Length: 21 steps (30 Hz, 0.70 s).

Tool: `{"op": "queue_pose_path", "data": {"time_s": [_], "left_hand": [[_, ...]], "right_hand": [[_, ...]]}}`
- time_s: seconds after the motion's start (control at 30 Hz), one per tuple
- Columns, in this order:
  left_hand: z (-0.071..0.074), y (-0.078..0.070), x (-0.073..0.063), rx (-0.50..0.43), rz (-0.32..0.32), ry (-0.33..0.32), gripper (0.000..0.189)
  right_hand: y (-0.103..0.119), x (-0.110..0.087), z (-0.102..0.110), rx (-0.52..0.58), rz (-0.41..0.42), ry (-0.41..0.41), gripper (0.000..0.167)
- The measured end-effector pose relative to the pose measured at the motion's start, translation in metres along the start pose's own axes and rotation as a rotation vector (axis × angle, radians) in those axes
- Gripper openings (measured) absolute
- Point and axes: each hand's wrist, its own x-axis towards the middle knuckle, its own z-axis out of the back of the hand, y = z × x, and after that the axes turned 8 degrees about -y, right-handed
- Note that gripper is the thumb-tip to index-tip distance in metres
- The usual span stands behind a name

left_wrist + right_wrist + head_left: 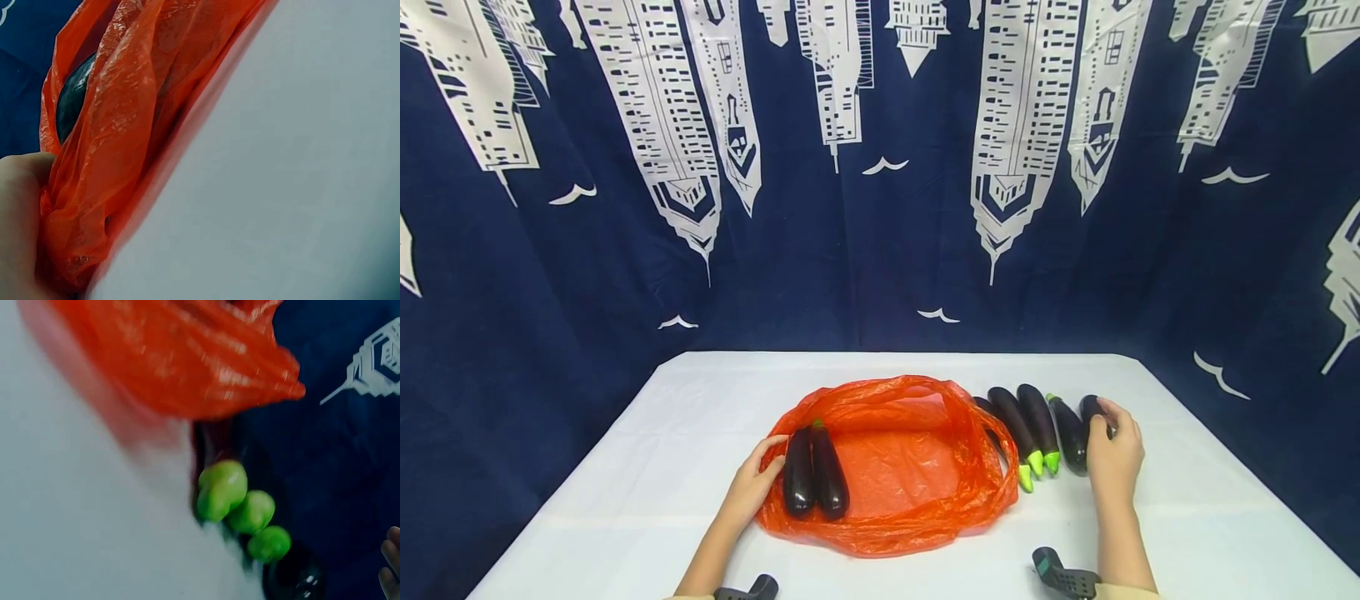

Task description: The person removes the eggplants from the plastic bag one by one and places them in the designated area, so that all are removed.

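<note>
An orange-red plastic bag (917, 521) lies with its mouth spread wide. Two dark eggplants rest side by side at its left: one eggplant (799, 475) next to my left hand, another eggplant (830, 471) beside it. My left hand (752, 483) holds the bag's left edge; in the left wrist view the thumb (25, 169) lies against the gathered plastic (106, 156). At the right, my right hand (1116, 450) grips the rightmost eggplant (1090, 408), thumb and fingers on either side. In the right wrist view only fingertips (391, 553) show.
Several more eggplants lie in a row between bag and right hand, including one eggplant (1037, 421) with a bright green stem end and a nearer eggplant (1070, 433). The bag's right edge overlaps the leftmost. Beneath is a white table (647, 467); behind hangs a navy curtain (850, 275).
</note>
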Motion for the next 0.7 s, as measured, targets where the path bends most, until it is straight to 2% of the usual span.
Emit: {"op": "queue_pose_path", "data": {"time_s": [0.27,0.47,0.7], "left_hand": [[0.0,0.0,0.002,-0.004,0.006,0.001,0.038],[0.0,0.002,0.002,0.001,0.004,-0.004,0.037],[-0.002,0.003,0.001,-0.001,-0.006,-0.016,0.035]], "right_hand": [[0.063,-0.018,0.008,0.06,0.122,0.039,0.036],[0.085,-0.03,0.003,0.107,0.162,0.064,0.033],[0.102,-0.047,-0.007,0.121,0.246,0.129,0.032]]}}
